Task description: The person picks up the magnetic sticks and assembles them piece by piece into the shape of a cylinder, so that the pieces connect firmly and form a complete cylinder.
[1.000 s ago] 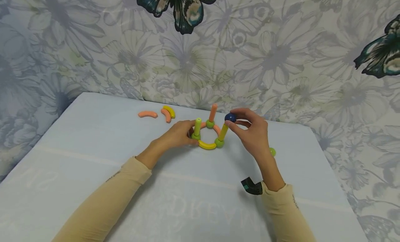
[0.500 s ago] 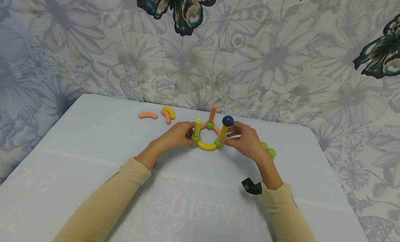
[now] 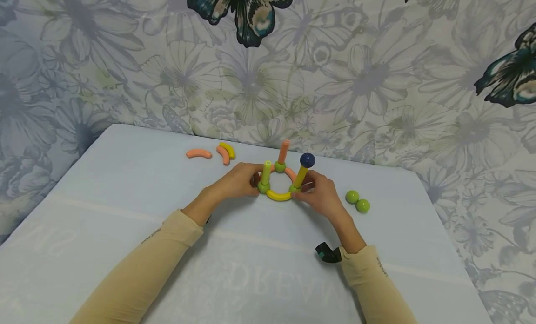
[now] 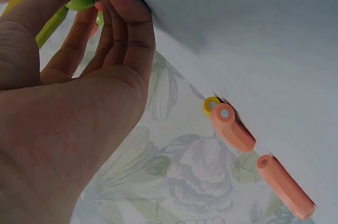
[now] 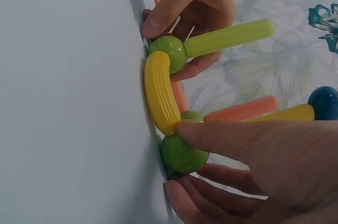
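A toy ring of green balls joined by curved rods lies on the table, with straight rods standing up from the balls. My left hand (image 3: 240,180) holds the left green ball (image 5: 168,54), below the light-green rod (image 3: 265,173). On the other side my right hand (image 3: 321,194) pinches the right green ball (image 5: 185,152), its thumb beside the end of the yellow curved rod (image 5: 160,93). A dark blue ball (image 3: 307,160) tops the yellow straight rod (image 3: 300,176) above that hand. The orange straight rod (image 3: 284,152) rises from the rear green ball (image 3: 279,166).
Two loose green balls (image 3: 352,196) lie right of the right hand. Toward the back left are an orange curved rod (image 3: 198,153), another orange curved rod (image 3: 223,155) and a yellow curved rod (image 3: 228,150). A patterned wall (image 3: 268,91) borders the table's back edge.
My right hand has left the blue ball and moved down the yellow rod to the green ball at its foot. The blue ball stays on top. The left hand is nearly unmoved.
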Demonstrator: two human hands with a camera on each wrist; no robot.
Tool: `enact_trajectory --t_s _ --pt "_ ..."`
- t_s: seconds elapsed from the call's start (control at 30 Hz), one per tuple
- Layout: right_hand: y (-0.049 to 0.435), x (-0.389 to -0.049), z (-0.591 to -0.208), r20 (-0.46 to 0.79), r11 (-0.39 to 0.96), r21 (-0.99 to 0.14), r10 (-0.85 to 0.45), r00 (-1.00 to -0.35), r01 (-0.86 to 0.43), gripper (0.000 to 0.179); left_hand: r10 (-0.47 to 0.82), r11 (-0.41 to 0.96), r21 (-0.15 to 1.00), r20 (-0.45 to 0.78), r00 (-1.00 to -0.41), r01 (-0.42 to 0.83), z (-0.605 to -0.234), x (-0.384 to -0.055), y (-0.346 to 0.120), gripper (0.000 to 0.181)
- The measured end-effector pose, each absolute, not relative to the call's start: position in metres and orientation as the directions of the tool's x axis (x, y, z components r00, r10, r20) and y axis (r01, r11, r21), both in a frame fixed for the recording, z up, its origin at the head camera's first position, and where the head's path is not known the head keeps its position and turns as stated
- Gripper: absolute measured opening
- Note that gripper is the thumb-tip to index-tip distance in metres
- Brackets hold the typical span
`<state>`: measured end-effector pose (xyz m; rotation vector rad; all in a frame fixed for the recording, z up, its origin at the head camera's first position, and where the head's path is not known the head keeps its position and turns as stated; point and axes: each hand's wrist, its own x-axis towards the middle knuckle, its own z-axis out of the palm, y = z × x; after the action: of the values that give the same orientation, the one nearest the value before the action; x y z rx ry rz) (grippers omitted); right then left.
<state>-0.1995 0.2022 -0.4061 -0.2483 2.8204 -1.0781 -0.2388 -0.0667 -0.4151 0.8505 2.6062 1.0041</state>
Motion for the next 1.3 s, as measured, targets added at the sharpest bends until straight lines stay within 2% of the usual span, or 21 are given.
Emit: enact_trajectory --t_s 0.27,0.5,0.77,1.13,1.3 --pt "0.206 -0.205 -0.411 -0.014 0.72 -0.683 -0.181 -0.983 -0.123 0.043 0.632 0.551 0.685 0.029 -0.774 0.476 -0.415 -0.24 -0.067 0.031" --pt "0.209 -0.207 -0.416 0.03 0.707 -0.697 -0.141 -0.99 -0.122 0.043 0.677 0.482 0.734 0.035 -0.735 0.479 -0.412 -0.235 -0.063 0.028" --pt "0.21 -0.209 -0.42 0.059 0.691 -0.716 -0.083 -0.995 -0.1 0.04 0.74 0.452 0.729 0.016 -0.673 0.515 -0.412 -0.227 -0.053 0.029" --pt "0.209 -0.211 -0.428 0.093 0.666 -0.739 -0.051 -0.994 -0.104 0.038 0.716 0.467 0.67 0.096 -0.692 0.577 -0.418 -0.225 -0.046 0.025" --pt "0.208 -0.213 -0.433 0.12 0.65 -0.751 -0.047 -0.992 -0.121 0.037 0.703 0.516 0.628 0.078 -0.707 0.582 -0.416 -0.223 -0.045 0.021"
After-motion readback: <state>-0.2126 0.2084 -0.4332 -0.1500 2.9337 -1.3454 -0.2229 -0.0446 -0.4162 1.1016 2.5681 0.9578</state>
